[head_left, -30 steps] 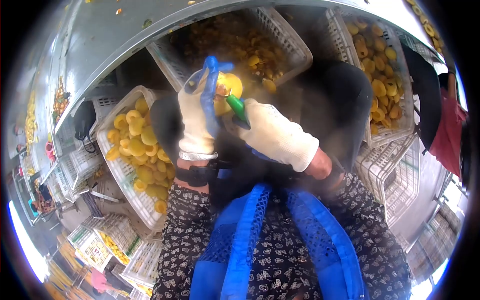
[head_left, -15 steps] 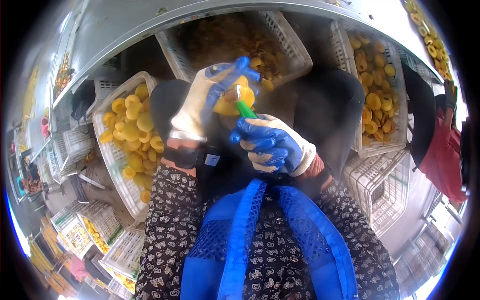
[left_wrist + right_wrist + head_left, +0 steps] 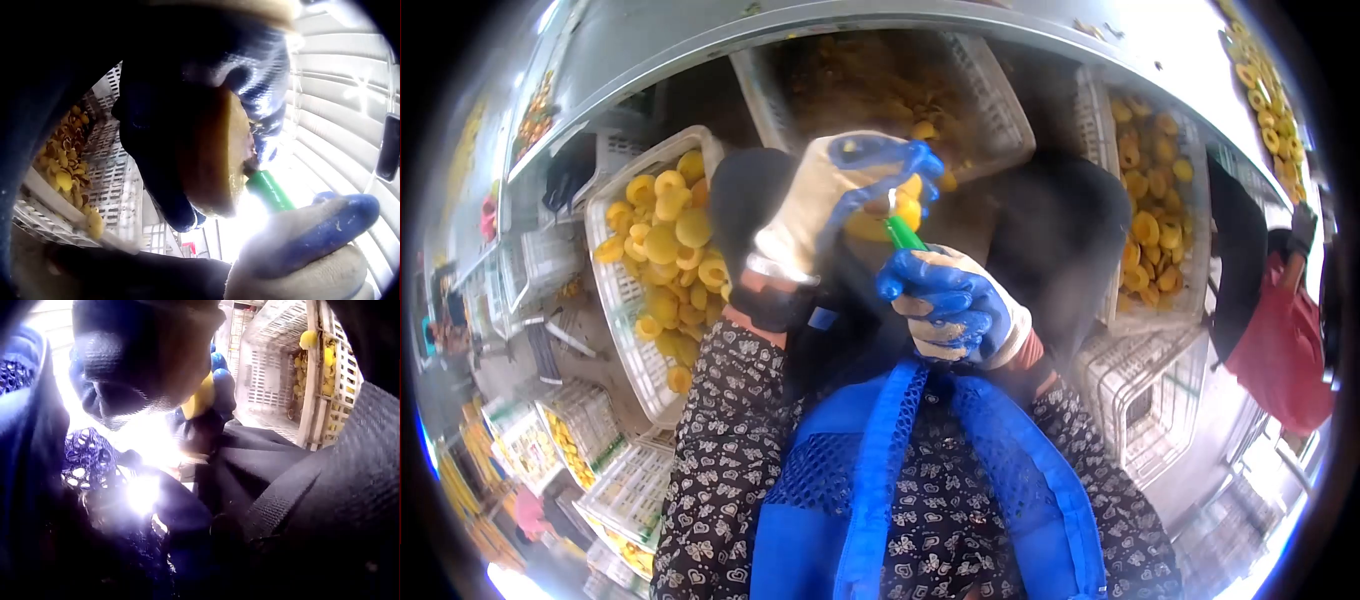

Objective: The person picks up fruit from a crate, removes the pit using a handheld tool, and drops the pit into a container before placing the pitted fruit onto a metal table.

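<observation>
In the head view my left hand (image 3: pixel 845 190), in a white glove with blue coating, curls its fingers round a yellow peach half (image 3: pixel 910 205). My right hand (image 3: pixel 965 305), gloved alike, grips a small pitting tool by its green handle (image 3: pixel 905 234). The tool's metal end is at the cut face of the fruit, mostly hidden. From the left wrist the peach half (image 3: pixel 215 156) shows edge-on, with the green handle (image 3: pixel 270 190) against its cut side. In the dark right wrist view only part of the yellow fruit (image 3: pixel 200 400) shows.
A white crate (image 3: pixel 605 290) of peach halves stands at left, another (image 3: pixel 1098 125) at right. Ahead, below the metal table (image 3: pixel 800 22), a crate (image 3: pixel 1005 105) holds scraps. Empty-looking crates (image 3: pixel 1135 400) are stacked at lower right. A person in a red garment (image 3: pixel 1285 345) is at far right.
The left hand has rolled over the peach half, its back now more toward the camera. The right hand has turned, showing its blue-coated fingers, and both hands have shifted rightward in view.
</observation>
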`<state>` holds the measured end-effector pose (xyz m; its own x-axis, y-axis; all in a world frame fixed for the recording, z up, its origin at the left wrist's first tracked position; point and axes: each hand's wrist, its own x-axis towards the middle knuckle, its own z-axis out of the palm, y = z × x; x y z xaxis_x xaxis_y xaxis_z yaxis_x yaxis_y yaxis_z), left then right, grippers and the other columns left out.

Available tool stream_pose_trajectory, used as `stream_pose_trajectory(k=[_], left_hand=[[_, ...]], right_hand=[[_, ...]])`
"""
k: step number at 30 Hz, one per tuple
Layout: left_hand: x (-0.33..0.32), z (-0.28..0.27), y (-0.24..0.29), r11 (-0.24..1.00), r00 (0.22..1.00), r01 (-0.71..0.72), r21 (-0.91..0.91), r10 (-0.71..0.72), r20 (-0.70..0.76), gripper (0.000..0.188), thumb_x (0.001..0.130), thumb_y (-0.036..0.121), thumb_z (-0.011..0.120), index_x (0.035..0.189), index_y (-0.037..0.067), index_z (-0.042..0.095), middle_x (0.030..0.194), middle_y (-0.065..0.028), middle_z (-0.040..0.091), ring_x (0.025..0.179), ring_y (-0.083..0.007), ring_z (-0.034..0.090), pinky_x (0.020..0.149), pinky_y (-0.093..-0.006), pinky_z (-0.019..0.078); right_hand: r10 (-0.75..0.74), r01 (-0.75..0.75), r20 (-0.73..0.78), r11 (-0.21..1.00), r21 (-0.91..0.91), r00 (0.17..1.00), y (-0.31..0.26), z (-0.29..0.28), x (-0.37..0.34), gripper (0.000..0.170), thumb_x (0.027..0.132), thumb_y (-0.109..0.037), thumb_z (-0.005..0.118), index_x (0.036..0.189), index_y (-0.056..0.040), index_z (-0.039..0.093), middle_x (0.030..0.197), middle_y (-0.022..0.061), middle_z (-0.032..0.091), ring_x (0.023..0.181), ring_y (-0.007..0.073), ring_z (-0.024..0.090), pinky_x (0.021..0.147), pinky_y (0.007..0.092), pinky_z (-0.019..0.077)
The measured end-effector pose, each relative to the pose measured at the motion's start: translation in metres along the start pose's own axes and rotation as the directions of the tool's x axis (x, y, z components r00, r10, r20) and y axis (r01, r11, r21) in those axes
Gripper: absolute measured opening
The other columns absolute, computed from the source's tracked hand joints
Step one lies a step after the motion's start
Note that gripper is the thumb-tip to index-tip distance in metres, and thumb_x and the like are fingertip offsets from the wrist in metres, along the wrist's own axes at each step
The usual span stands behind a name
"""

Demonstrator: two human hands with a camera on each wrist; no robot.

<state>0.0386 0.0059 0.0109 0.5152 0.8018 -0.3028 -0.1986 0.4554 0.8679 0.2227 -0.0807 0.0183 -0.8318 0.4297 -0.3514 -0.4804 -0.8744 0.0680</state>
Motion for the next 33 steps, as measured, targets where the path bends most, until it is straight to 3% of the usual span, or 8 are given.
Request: stream_pose_trajectory(k=[4,6,10,16,24,26,28,33], left_hand=[[0.007,-0.002,-0.004,0.991,0.996,0.049,0.121,-0.039,-0.083,0.032,0.094,0.018,0.066,0.116,-0.006,0.063,0.101,-0.0164,0.071,0.083,-0.0237,0.071,0.075,-0.034,0.0598],[0.002,-0.005,-0.013,0.944,1.0,-0.015,-0.33,0.01,-0.017,0.035,0.094,0.019,0.066,0.118,-0.006,0.063,0.101,-0.0161,0.071,0.087,-0.0227,0.07,0.077,-0.0338,0.0592],[-0.004,-0.004,-0.028,0.946,0.951,-0.223,-0.236,0.157,-0.268,0.034,0.092,0.015,0.066,0.117,-0.008,0.063,0.096,-0.0152,0.071,0.087,-0.0255,0.069,0.075,-0.0353,0.0587],[-0.001,-0.004,-0.005,0.996,0.983,0.0,0.087,0.016,-0.182,0.028,0.085,0.017,0.078,0.104,-0.002,0.071,0.092,-0.0056,0.073,0.079,-0.0107,0.066,0.071,-0.0237,0.0541],[-0.002,-0.003,-0.009,0.973,0.965,-0.149,0.176,0.182,-0.191,0.03,0.085,0.01,0.076,0.111,-0.003,0.069,0.095,-0.0108,0.073,0.081,-0.0152,0.069,0.074,-0.0262,0.0563],[-0.004,0.007,-0.005,0.961,0.957,-0.216,-0.174,0.173,-0.233,0.026,0.083,0.004,0.075,0.106,-0.006,0.069,0.087,-0.0127,0.071,0.068,-0.0157,0.066,0.062,-0.0271,0.0556],[-0.004,0.014,-0.002,0.946,0.903,-0.29,-0.143,0.221,-0.368,0.029,0.084,0.003,0.073,0.11,-0.008,0.066,0.085,-0.0156,0.07,0.066,-0.0188,0.065,0.057,-0.0287,0.0546],[0.015,0.013,-0.018,0.9,0.803,-0.433,-0.045,0.363,-0.473,0.031,0.089,0.008,0.069,0.114,-0.009,0.065,0.095,-0.0175,0.072,0.077,-0.0224,0.071,0.063,-0.0302,0.0594]], right_hand=[[-0.022,0.022,-0.005,0.999,0.027,1.0,0.001,-0.015,0.005,0.026,0.105,-0.022,0.045,0.1,-0.0007,0.058,0.056,-0.0045,0.043,0.035,0.0065,0.038,0.033,0.024,0.031],[-0.026,0.024,0.108,0.999,0.025,0.994,-0.001,-0.019,0.007,0.032,0.104,-0.023,0.042,0.105,0.0065,0.053,0.064,0.0025,0.049,0.039,0.0104,0.044,0.033,0.0293,0.0404],[-0.071,0.064,0.133,0.996,0.061,0.989,0.004,-0.014,0.019,0.033,0.104,-0.026,0.042,0.106,0.0061,0.052,0.063,0.0013,0.048,0.036,0.0091,0.042,0.031,0.0285,0.0377],[0.0,-0.009,-0.051,0.986,-0.166,0.999,-0.003,-0.004,0.005,0.035,0.106,-0.026,0.038,0.107,0.0065,0.052,0.051,-0.0057,0.04,0.032,0.007,0.037,0.03,0.0278,0.0332],[-0.011,-0.166,0.405,0.902,0.4,0.914,0.024,-0.026,0.023,0.033,0.105,-0.031,0.041,0.103,0.0003,0.05,0.064,0.0,0.048,0.036,0.0091,0.044,0.033,0.03,0.0397],[-0.085,-0.197,0.513,0.86,0.471,0.854,0.024,-0.031,0.035,0.034,0.106,-0.032,0.039,0.104,-0.0002,0.051,0.066,-0.0002,0.048,0.037,0.0087,0.046,0.033,0.03,0.0405],[-0.149,-0.246,0.625,0.831,0.499,0.766,0.023,-0.033,0.05,0.036,0.106,-0.033,0.038,0.107,-0.0004,0.052,0.067,-0.0008,0.048,0.038,0.0081,0.047,0.034,0.0298,0.0412],[-0.207,-0.087,0.503,0.862,0.5,0.839,0.011,-0.021,0.047,0.039,0.107,-0.032,0.035,0.111,0.0022,0.053,0.07,-0.0001,0.049,0.039,0.0082,0.049,0.034,0.0289,0.0412]])
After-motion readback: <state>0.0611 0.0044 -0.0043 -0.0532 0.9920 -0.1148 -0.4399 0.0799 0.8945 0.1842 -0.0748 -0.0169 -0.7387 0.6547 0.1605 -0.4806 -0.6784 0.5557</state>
